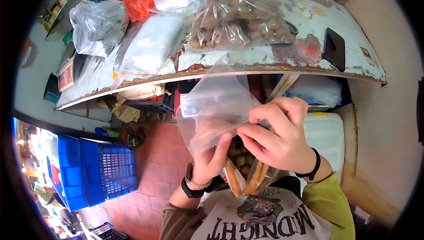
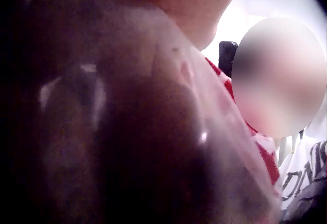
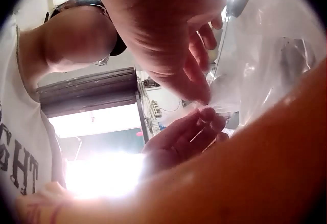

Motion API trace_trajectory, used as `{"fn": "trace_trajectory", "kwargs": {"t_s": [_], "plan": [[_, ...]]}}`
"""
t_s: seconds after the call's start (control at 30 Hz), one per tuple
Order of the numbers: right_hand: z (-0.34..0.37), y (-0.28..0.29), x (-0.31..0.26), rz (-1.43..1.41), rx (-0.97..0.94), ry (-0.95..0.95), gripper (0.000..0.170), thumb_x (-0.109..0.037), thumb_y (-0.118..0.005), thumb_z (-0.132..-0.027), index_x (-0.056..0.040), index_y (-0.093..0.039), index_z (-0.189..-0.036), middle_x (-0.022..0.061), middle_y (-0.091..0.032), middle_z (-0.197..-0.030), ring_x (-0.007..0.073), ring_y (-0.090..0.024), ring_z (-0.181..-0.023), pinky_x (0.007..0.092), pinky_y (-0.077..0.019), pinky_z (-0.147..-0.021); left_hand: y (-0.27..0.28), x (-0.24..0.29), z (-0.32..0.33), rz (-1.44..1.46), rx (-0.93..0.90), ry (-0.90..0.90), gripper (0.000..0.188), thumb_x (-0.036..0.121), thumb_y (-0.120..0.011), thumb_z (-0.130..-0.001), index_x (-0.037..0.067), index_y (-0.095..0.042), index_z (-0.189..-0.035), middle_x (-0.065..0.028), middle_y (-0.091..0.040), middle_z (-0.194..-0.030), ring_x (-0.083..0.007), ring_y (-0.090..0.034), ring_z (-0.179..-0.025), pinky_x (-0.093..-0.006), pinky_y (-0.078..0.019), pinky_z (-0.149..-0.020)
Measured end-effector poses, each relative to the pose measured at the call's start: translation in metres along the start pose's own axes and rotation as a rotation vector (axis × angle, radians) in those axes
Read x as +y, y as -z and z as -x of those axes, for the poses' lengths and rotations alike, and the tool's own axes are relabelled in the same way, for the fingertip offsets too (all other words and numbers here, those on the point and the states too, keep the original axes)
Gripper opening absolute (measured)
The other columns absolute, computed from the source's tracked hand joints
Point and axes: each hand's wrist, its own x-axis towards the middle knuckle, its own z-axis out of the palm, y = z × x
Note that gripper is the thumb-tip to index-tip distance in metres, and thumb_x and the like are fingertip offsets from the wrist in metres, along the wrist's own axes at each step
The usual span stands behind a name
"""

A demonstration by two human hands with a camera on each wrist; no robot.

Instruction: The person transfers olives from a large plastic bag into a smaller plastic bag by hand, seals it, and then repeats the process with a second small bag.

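Note:
A clear plastic bag [image 1: 216, 101], thin and limp, is held up in front of the table edge. My left hand [image 1: 207, 163] grips its lower left part, thumb in front and fingers blurred behind the plastic. My right hand [image 1: 282, 140] pinches its right edge between thumb and fingertips, close to the left thumb. Below both hands, at my lap, an opened bag [image 1: 260, 180] holds small brown round items [image 1: 240, 157]. In the left wrist view plastic film [image 2: 219, 127] fills much of the picture. The right wrist view shows the fingertips of both hands nearly meeting beside the plastic [image 3: 255, 75].
On the worn table [image 1: 265, 59] lie a large bag of brown round items [image 1: 243, 19], a stack of flat clear bags [image 1: 152, 43], a grey plastic bag [image 1: 99, 26], a red bag [image 1: 139, 1] and a phone [image 1: 334, 49]. Blue crates [image 1: 95, 169] stand on the left floor.

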Motion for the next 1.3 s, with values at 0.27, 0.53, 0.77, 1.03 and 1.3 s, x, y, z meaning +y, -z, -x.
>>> {"fn": "trace_trajectory", "kwargs": {"t_s": [0.27,0.53,0.77,1.03,1.3], "plan": [[0.000,-0.003,0.000,-0.038,-0.023,-0.018,0.020,-0.016,-0.076,-0.063,-0.0129,-0.064,-0.080,-0.0025,-0.054,-0.098,0.0228,-0.048,-0.096,0.0425,-0.0340,-0.085,0.001,0.006,-0.003,-0.113,-0.089,-0.035,0.016,0.005,-0.063,-0.087,-0.001,-0.067,-0.101,-0.0133,-0.068,-0.098,-0.0294,-0.061,-0.087,-0.0368,-0.0434,-0.081],[-0.004,-0.005,0.006,-0.177,-0.048,-0.138,0.018,-0.012,-0.078,-0.066,-0.0137,-0.065,-0.078,-0.0002,-0.053,-0.096,0.0273,-0.049,-0.096,0.0425,-0.0349,-0.084,-0.004,0.005,-0.001,-0.065,0.008,0.112,0.018,0.000,-0.062,-0.088,-0.001,-0.068,-0.105,-0.0154,-0.068,-0.102,-0.0305,-0.063,-0.094,-0.0371,-0.0463,-0.086],[-0.006,-0.006,0.007,-0.225,-0.080,-0.173,0.018,-0.012,-0.078,-0.067,-0.0150,-0.064,-0.078,-0.0001,-0.053,-0.099,0.0285,-0.048,-0.097,0.0430,-0.0347,-0.084,-0.004,0.004,0.002,-0.075,0.031,0.162,0.021,-0.002,-0.063,-0.087,-0.001,-0.069,-0.107,-0.0162,-0.069,-0.102,-0.0311,-0.064,-0.095,-0.0371,-0.0466,-0.086],[-0.007,-0.004,0.009,-0.239,-0.124,-0.208,0.021,-0.011,-0.080,-0.066,-0.0161,-0.070,-0.082,0.0017,-0.055,-0.100,0.0264,-0.046,-0.099,0.0396,-0.0334,-0.088,-0.003,0.003,-0.003,-0.159,0.030,0.017,0.022,0.000,-0.067,-0.085,0.000,-0.069,-0.107,-0.0143,-0.069,-0.095,-0.0280,-0.063,-0.084,-0.0357,-0.0474,-0.079],[-0.007,-0.004,0.011,-0.261,-0.125,-0.225,0.020,-0.010,-0.080,-0.066,-0.0154,-0.070,-0.083,0.0020,-0.056,-0.101,0.0263,-0.046,-0.098,0.0394,-0.0341,-0.088,-0.001,0.003,-0.004,-0.098,-0.012,0.037,0.024,0.002,-0.067,-0.085,0.000,-0.069,-0.109,-0.0143,-0.069,-0.096,-0.0286,-0.062,-0.086,-0.0362,-0.0467,-0.080]]}}
